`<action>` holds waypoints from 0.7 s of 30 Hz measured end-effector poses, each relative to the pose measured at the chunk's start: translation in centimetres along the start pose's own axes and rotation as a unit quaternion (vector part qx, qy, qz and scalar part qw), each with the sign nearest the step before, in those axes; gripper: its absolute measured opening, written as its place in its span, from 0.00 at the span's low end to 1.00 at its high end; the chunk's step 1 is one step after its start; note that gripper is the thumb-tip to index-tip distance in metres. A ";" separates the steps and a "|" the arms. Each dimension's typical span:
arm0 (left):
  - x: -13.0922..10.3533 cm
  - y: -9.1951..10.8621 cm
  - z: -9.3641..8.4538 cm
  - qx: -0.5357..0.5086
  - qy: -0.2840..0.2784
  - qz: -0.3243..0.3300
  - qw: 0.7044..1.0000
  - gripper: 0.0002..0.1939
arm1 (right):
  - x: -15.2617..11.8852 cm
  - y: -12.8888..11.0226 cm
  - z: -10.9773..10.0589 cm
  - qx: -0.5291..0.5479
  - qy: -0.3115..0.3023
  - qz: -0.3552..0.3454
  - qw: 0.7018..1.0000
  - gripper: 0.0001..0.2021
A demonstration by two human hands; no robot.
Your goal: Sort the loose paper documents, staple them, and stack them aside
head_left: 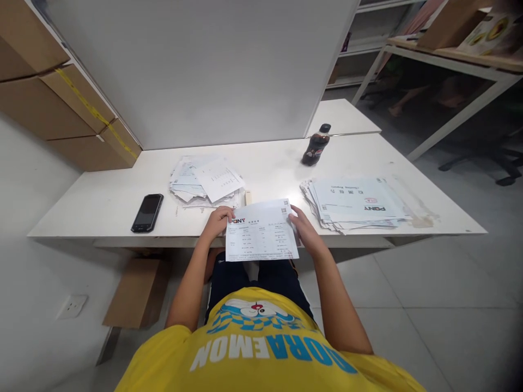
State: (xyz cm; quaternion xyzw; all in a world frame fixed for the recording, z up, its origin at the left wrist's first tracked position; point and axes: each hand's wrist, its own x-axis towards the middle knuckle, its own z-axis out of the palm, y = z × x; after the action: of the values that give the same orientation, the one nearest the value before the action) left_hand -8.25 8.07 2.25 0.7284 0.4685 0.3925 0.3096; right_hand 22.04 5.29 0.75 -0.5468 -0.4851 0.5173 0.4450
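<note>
Between my two hands is a printed sheet of paper, held over the front edge of the table; whether it is one sheet or several I cannot tell. My left hand pinches its left edge, thumb on top. On the opposite edge, my right hand grips it near the upper corner. Behind the left hand lies an untidy pile of papers. To the right of the right hand is another stack of printed papers. A small pale block shows just beyond the sheet.
A black phone lies at the left of the white table. Farther back on the right stands a dark soda bottle. Cardboard boxes line the left wall, and a grey panel rises behind. Another carton sits below the table.
</note>
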 end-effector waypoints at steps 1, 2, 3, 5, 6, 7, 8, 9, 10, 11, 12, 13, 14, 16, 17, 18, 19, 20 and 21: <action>0.0 0.1 0.1 0.017 0.004 0.003 1.000 0.12 | 0.0 0.1 -0.1 0.005 -0.021 0.007 1.000 0.36; 0.0 0.1 0.2 0.033 0.010 0.007 0.999 0.12 | 0.0 0.3 -0.2 0.019 -0.042 0.014 0.999 0.36; -0.1 0.1 0.2 0.045 0.018 0.010 0.999 0.13 | 0.0 0.4 -0.1 0.034 -0.055 0.019 0.998 0.35; 0.0 0.1 0.2 0.046 0.041 0.015 0.998 0.13 | 0.1 0.7 0.1 0.053 -0.044 0.009 0.998 0.28; 0.0 0.0 0.2 0.036 0.056 0.016 0.998 0.12 | 0.1 0.8 0.3 0.058 -0.033 0.003 0.998 0.24; 0.0 -0.1 0.2 0.023 0.073 0.014 0.997 0.11 | 0.1 0.9 0.4 0.062 -0.022 -0.003 0.998 0.21; 0.1 -0.3 0.1 0.009 0.091 0.009 0.996 0.10 | 0.2 1.0 0.6 0.064 -0.011 -0.010 0.998 0.19; 0.1 -0.5 0.1 -0.006 0.109 -0.003 0.994 0.09 | 0.2 1.0 0.8 0.066 -0.002 -0.019 0.998 0.18; 0.2 -0.7 0.1 -0.024 0.122 -0.019 0.992 0.09 | 0.1 1.1 0.9 0.070 0.008 -0.029 0.997 0.17; 0.2 -0.9 0.0 -0.046 0.131 -0.038 0.990 0.11 | 0.1 1.1 1.0 0.073 0.016 -0.041 0.996 0.16; 0.2 -1.1 0.0 -0.072 0.132 -0.056 0.987 0.15 | 0.1 1.1 1.1 0.077 0.027 -0.055 0.995 0.15; 0.2 -1.2 -0.1 -0.102 0.126 -0.069 0.984 0.20 | 0.1 1.1 1.1 0.079 0.040 -0.071 0.994 0.15; 0.1 -1.2 -0.1 -0.130 0.114 -0.073 0.982 0.26 | 0.0 1.1 1.2 0.079 0.056 -0.090 0.991 0.14; -0.1 -1.2 -0.2 -0.162 0.081 -0.061 0.982 0.35 | -0.1 0.7 1.2 0.070 0.096 -0.136 0.984 0.13; -0.3 -1.1 -0.3 -0.162 0.066 -0.051 0.983 0.38 | -0.2 0.5 1.3 0.063 0.117 -0.159 0.978 0.12; -0.4 -1.1 -0.3 -0.154 0.054 -0.044 0.986 0.40 | -0.4 0.1 1.3 0.057 0.137 -0.181 0.972 0.12; -0.6 -1.0 -0.3 -0.142 0.045 -0.041 0.988 0.41 | -0.6 -0.2 1.4 0.052 0.155 -0.199 0.966 0.11; -0.7 -0.9 -0.3 -0.129 0.037 -0.045 0.990 0.40 | -0.7 -0.6 1.5 0.047 0.169 -0.214 0.961 0.11; -0.7 -0.9 -0.3 -0.118 0.032 -0.053 0.991 0.40 | -0.9 -1.0 1.6 0.040 0.178 -0.226 0.957 0.11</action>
State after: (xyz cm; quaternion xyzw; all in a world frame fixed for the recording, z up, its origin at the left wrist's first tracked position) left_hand -9.10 7.77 1.50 0.6479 0.4664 0.4516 0.3985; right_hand 20.34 4.53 1.76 -0.4881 -0.4880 0.3159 0.6511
